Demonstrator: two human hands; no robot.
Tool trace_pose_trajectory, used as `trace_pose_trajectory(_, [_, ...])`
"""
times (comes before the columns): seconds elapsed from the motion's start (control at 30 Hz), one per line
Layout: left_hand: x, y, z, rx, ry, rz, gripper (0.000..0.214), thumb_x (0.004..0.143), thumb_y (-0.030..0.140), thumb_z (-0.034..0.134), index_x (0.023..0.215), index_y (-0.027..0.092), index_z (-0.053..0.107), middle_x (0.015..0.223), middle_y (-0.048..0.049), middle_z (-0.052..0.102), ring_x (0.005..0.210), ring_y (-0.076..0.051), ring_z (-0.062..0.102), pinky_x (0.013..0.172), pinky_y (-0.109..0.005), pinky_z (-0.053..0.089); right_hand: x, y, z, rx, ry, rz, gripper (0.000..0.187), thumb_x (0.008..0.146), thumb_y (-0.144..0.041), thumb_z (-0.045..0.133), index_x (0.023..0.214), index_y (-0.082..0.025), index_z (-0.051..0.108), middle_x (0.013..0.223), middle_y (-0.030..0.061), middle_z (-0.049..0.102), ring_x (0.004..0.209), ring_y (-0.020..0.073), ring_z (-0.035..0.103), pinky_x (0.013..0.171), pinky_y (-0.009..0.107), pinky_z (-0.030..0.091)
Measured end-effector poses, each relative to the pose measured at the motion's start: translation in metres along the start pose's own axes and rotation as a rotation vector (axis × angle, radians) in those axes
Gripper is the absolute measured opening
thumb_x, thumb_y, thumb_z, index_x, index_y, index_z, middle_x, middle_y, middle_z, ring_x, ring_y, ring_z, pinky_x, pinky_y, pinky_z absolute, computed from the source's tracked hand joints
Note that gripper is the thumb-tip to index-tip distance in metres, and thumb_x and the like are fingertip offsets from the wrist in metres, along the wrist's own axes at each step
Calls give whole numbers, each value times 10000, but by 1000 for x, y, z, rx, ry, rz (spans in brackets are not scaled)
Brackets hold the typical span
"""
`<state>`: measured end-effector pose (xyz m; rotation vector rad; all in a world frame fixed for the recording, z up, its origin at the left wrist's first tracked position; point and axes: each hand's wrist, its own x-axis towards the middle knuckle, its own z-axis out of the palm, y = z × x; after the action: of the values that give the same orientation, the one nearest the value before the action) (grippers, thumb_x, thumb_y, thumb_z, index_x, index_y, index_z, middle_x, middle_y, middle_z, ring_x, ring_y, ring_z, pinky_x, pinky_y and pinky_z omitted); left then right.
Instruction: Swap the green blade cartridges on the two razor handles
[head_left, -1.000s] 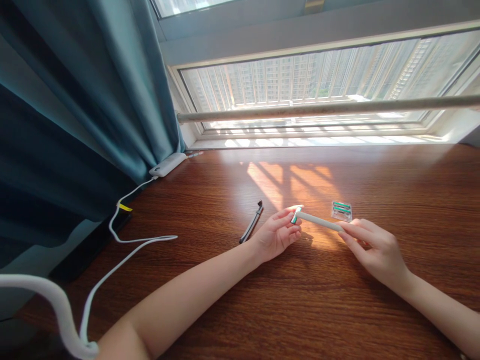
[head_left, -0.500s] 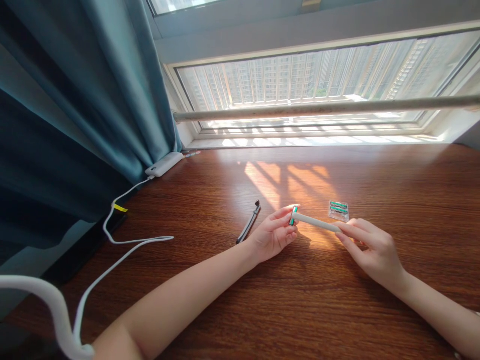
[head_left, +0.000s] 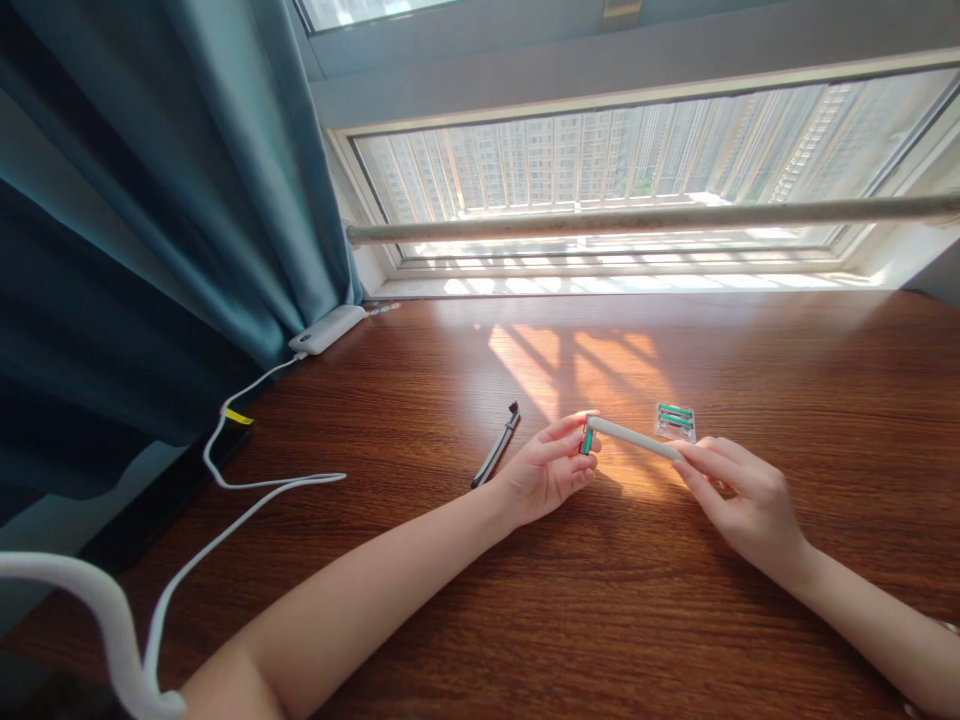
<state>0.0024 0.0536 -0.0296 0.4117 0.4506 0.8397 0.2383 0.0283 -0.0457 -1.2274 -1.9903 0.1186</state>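
My left hand pinches a green-and-black razor cartridge between its fingertips. My right hand grips the far end of a pale grey razor handle. The handle's other end meets the upper part of the cartridge at my left fingertips; whether the two are locked together I cannot tell. Behind my right hand lies a clear plastic case with green-striped cartridges in it. Beyond my left wrist rests a slim grey-and-black razor handle.
The brown wooden table runs back to a window with a rail across it. A white power bank sits by the blue curtain. Its white cable loops along the left side.
The pale handle's tip has shifted up towards the cartridge's upper end and the cartridge's angle has changed slightly. Both hands have stayed nearly in place.
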Motion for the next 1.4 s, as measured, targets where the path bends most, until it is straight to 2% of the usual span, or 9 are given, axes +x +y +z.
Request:
trace_pose_trajectory(0.3, [1, -2, -2, -5, 21, -1, 217, 721, 115, 633, 924, 194, 627, 780, -46, 596, 620, -71, 572, 595, -169, 460, 0, -1, 0, -10, 26, 29, 170, 811, -267, 526, 924, -216, 642, 794, 38, 629, 719, 166, 595, 633, 266, 455])
trace_pose_trajectory(0.57, [2, -4, -1, 62, 15, 7, 194, 704, 136, 660, 893, 118, 621, 756, -33, 586, 594, -62, 561, 601, -178, 460, 1, -1, -1, -13, 31, 35, 135, 805, -248, 540, 895, -202, 629, 782, 34, 619, 700, 156, 584, 617, 258, 447])
trace_pose_trajectory(0.8, [2, -11, 3, 281, 154, 205, 176, 632, 158, 718, 783, 141, 629, 739, -40, 627, 643, -108, 575, 634, -247, 463, 1, -2, 0, -43, 13, -21, 168, 812, -267, 525, 919, -212, 642, 727, 29, 618, 692, 159, 584, 631, 261, 443])
trace_pose_trajectory(0.93, [2, -14, 4, 418, 220, 299, 210, 615, 206, 728, 794, 148, 635, 710, -31, 631, 613, -119, 573, 642, -273, 459, 1, -1, -1, -44, 17, 18, 156, 819, -275, 516, 882, -210, 642, 741, 30, 623, 692, 154, 583, 603, 248, 439])
trace_pose_trajectory(1.1, [3, -15, 1, 514, 270, 408, 197, 628, 221, 713, 804, 156, 650, 715, -28, 640, 616, -127, 583, 668, -278, 452, 0, -1, 0, -26, -6, 2, 164, 813, -249, 531, 935, -213, 634, 746, 28, 613, 701, 155, 568, 626, 260, 429])
trace_pose_trajectory(1.4, [3, -16, -2, 596, 276, 424, 184, 662, 211, 687, 839, 167, 664, 742, -27, 638, 669, -113, 572, 679, -245, 450, 1, -2, -1, -50, -7, 26, 147, 819, -265, 522, 889, -204, 637, 738, 24, 609, 689, 152, 567, 622, 257, 423])
